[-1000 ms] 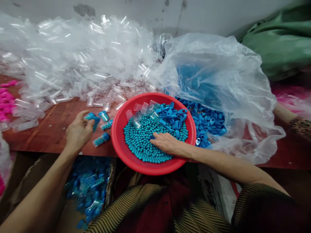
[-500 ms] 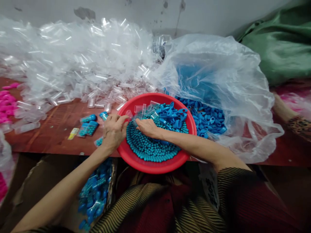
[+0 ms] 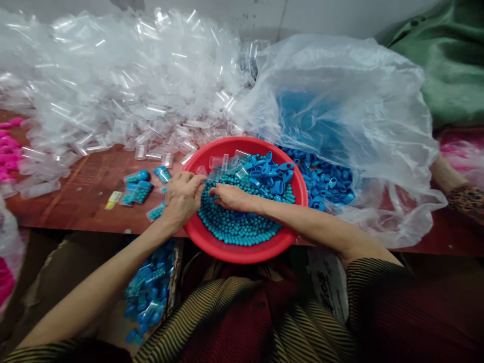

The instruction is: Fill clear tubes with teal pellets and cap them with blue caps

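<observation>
A red basin [image 3: 245, 254] holds many small turquoise beads [image 3: 242, 232], with blue caps [image 3: 278, 176] and several clear plastic tubes [image 3: 225, 164] lying on top. My left hand [image 3: 183, 197] is over the basin's left rim, fingers curled together; whatever they pinch is hidden. Just to its right, my right hand [image 3: 231, 196] is low over the beads, thumb and fingertips pressed together, and I cannot make out what is between them. Left of my left hand, several bead-filled tubes with blue caps [image 3: 141, 191] lie on the table.
A large heap of clear tubes [image 3: 128, 85] covers the back left. Behind the basin's right side, a clear plastic bag [image 3: 378, 116] spills blue caps [image 3: 328, 184]. Another person's arm [image 3: 448, 174] reaches in at far right. Below the table edge sits a box of filled tubes [image 3: 147, 292].
The view has tilted slightly, shifting the table upward in the picture. Both hands stay at the basin's left side, their fingertips slightly farther apart.
</observation>
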{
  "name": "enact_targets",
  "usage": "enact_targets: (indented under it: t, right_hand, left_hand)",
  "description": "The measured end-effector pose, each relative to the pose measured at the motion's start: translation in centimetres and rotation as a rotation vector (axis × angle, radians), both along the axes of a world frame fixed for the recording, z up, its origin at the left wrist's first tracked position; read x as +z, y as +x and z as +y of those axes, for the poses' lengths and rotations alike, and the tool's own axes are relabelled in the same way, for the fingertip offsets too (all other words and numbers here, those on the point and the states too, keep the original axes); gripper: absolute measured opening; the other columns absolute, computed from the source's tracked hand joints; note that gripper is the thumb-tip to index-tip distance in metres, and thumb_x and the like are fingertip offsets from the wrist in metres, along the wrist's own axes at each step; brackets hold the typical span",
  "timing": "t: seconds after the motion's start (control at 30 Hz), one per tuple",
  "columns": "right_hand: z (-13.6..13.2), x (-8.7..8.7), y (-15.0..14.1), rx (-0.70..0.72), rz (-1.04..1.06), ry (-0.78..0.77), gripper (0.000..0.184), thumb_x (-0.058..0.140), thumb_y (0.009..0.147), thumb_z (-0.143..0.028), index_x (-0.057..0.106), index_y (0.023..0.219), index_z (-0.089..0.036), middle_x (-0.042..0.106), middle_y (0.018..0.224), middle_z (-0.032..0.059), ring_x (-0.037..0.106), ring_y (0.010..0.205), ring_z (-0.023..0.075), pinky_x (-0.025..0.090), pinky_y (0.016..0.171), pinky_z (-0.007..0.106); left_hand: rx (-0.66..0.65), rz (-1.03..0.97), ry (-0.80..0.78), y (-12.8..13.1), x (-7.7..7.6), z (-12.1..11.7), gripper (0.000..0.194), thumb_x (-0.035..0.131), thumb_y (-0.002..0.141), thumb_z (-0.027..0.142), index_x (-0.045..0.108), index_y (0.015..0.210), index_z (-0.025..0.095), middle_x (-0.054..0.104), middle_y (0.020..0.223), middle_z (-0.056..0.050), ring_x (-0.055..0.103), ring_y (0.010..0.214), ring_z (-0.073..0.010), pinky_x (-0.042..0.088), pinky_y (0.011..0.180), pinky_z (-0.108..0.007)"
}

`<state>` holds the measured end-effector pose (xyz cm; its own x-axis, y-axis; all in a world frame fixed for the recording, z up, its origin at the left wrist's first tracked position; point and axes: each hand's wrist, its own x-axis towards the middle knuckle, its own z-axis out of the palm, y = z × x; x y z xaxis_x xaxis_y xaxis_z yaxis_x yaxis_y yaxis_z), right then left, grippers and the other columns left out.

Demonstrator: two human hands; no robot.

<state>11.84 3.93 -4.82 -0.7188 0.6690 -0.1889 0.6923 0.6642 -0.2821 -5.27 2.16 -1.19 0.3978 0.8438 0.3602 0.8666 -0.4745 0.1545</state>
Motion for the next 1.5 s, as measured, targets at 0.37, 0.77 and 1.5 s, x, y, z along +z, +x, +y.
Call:
enact_targets:
  t: [0.37,0.77,1.5]
  right_hand:
    - [-0.4,-0.9,-0.3,0.150,-0.043,0.130,0.031,0.030,0.092,-0.016,0.045,0.120,-0.016,0.052,0.115,0.0130,0.058,0.070,0.0156,0.042,0.051,0.027]
    - [-2.6,2.7,5.1,0.092,0.003,-0.551,0.035,0.063,0.075,-0.034,0.061,0.103,-0.014,0.065,0.092,0.0064,0.057,0.074,0.0151,0.043,0.062,0.026]
    - [-1.9,5.2,6.8,-0.344,0.791,-0.851,0.020,0.059,0.079,-0.028,0.053,0.094,-0.016,0.055,0.074,-0.0042,0.050,0.051,0.0053,0.043,0.044,0.017]
  left_hand:
    - [-0.150,0.049,-0.176,0.5,0.4,0.7,0.028,0.039,0.088,0.023,0.064,0.099,0.017,0.065,0.084,-0.007,0.059,0.080,-0.0193,0.045,0.073,-0.030]
    - [-0.242,0.080,-0.428,0.9,0.6,-0.2,0.027,0.043,0.084,0.021,0.062,0.104,0.020,0.065,0.092,-0.008,0.059,0.087,-0.0203,0.046,0.078,-0.032]
    - [-0.055,-0.999,-1.421,4.8,1.4,-1.3,0.038,0.066,0.070,0.045,0.047,0.088,0.017,0.052,0.065,0.005,0.054,0.047,-0.0083,0.042,0.044,-0.021]
